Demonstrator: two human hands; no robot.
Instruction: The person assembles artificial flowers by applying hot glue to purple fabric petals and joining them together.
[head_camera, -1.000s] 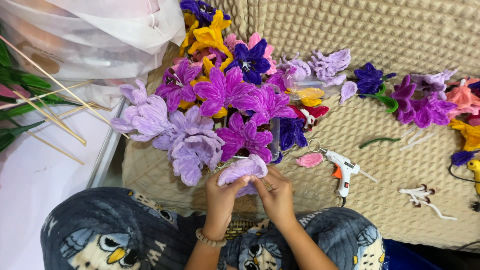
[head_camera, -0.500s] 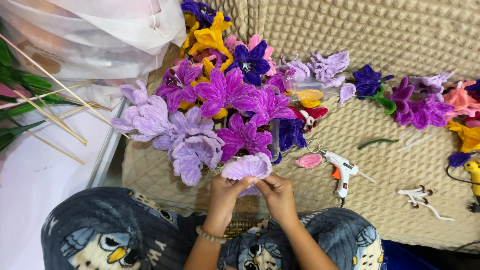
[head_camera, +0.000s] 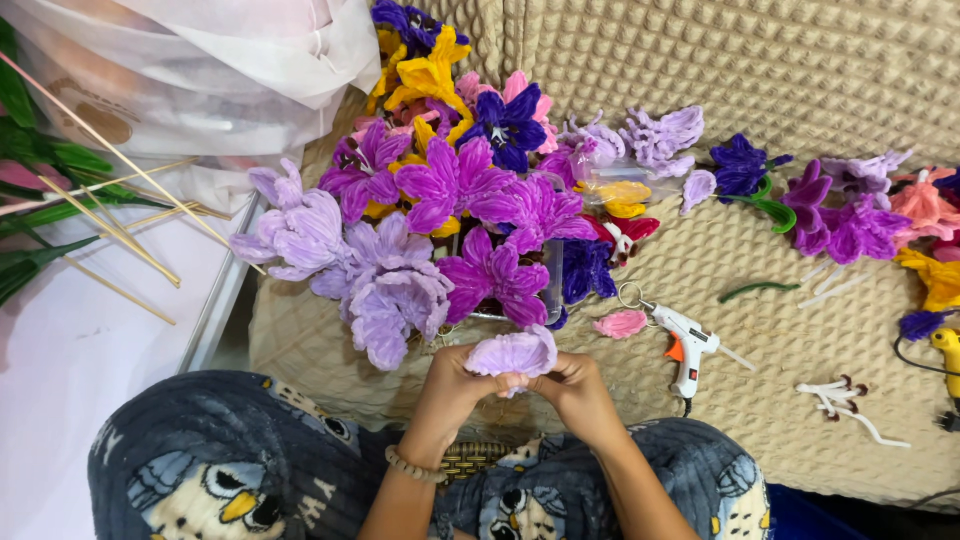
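Note:
Both hands meet over my lap and hold one fuzzy lilac flower petal piece (head_camera: 515, 352). My left hand (head_camera: 452, 385), with a bead bracelet at the wrist, pinches its left underside. My right hand (head_camera: 575, 388) grips it from the right, fingers curled under it. Just beyond the hands stands a big bunch of lilac and magenta fuzzy flowers (head_camera: 430, 240) on a beige textured blanket (head_camera: 800, 340).
A small white glue gun with an orange trigger (head_camera: 685, 348) lies to the right of my hands, near a pink fuzzy piece (head_camera: 621, 323). More loose flowers (head_camera: 850, 210) lie at far right. Wooden sticks (head_camera: 110, 215), green leaves and a white plastic bag (head_camera: 200, 70) are on the left.
The petal piece has shifted slightly in my fingers; both hands stay in the same place holding it.

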